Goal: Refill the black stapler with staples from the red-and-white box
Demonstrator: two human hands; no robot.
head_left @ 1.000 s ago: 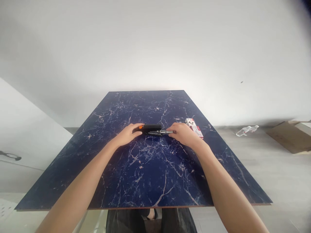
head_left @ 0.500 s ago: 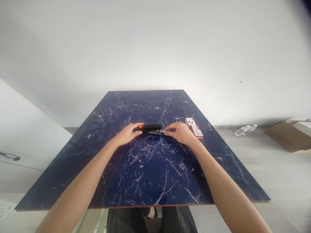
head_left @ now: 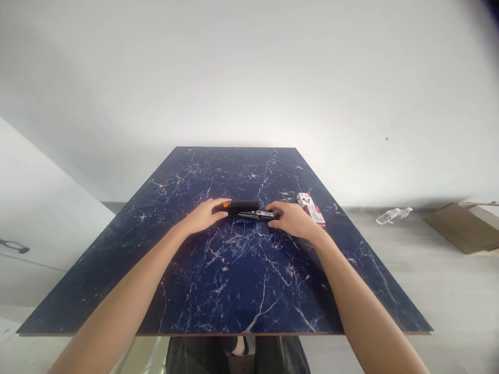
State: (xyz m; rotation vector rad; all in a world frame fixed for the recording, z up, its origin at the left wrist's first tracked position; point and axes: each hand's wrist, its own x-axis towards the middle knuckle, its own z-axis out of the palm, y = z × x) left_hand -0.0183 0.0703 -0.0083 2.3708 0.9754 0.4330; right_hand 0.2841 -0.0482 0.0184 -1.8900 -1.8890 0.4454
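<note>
So there's a black stapler point(head_left: 244, 209) lying flat on a dark blue marble-look table point(head_left: 234, 280), roughly in the middle between the left and right edges and a bit past halfway toward the far edge. It has an orange bit at its left end, and a shiny metal part sticks out along its right side, low to the tabletop.

The left hand point(head_left: 205, 215) is on the stapler's left end, fingers curled loosely around that orange tip, thumb on the near side. It's touching it for sure, more of a steadying hold than a tight fist. The right hand point(head_left: 292, 219) is at the other end, fingers bent and pinched in around the tip of the metal part. Can't tell exactly how firm that grip is, the fingertips are too small to make out.

Just beside the right hand, toward the table's right edge, sits a small red and white box point(head_left: 311, 208), flat on the surface and not touching the hand as far as I can see.

Off the table, on the grey floor to the right, there's a clear plastic bottle point(head_left: 392, 214) lying on its side and a flattened brown cardboard box point(head_left: 460, 227) further out.
</note>
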